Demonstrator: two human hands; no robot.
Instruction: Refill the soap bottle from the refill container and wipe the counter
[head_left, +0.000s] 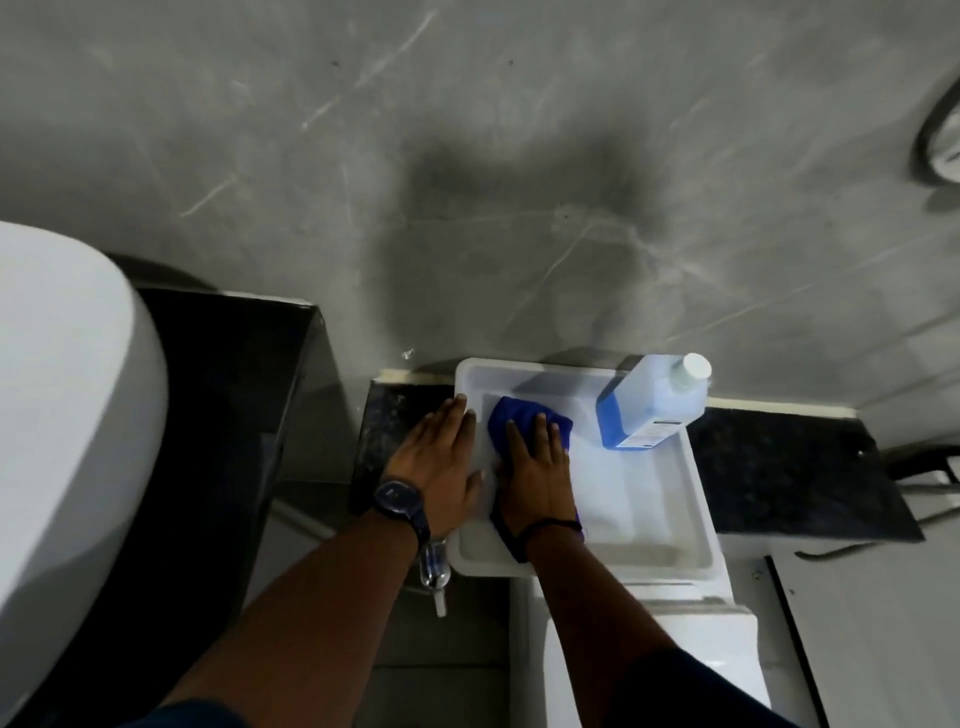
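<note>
My right hand (535, 462) presses flat on a blue cloth (514, 415) inside a white tray (696, 499), fingers straight. My left hand (441, 452) lies flat on the tray's left rim, wearing a dark watch. The refill container (649, 405), clear with blue liquid and a white cap, stands in the tray's far right corner. A small clear soap bottle (432, 569) shows below my left wrist, beside the tray's near left corner, partly hidden by my arm.
The tray sits on a white cistern top (691, 608) against a grey wall. A dark granite ledge (789, 467) runs behind it. A white basin (67, 415) on a dark counter stands at the left.
</note>
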